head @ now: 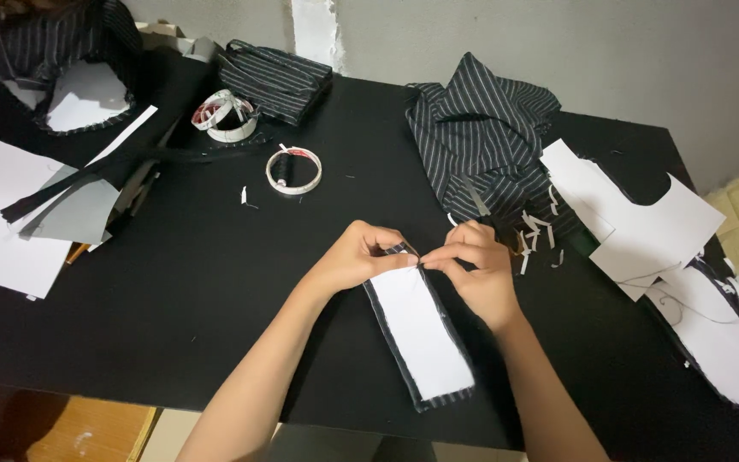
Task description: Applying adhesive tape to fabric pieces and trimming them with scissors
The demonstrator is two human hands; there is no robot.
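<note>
A long strip of dark striped fabric with a white paper-like backing (422, 332) lies on the black table (215, 282), running from my hands toward the near edge. My left hand (359, 254) pinches the strip's far left corner. My right hand (476, 272) pinches the far right corner, fingertips almost touching the left hand's. Both hands fold or press the dark edge at the strip's top end.
A heap of striped dark fabric (481, 141) lies behind my hands, with small white scraps (534, 233) beside it. White pattern pieces (643, 222) sit at right. Two tape rolls (293, 170) (226, 115), grey and white sheets (10, 214) and more striped cloth (275, 77) lie at left.
</note>
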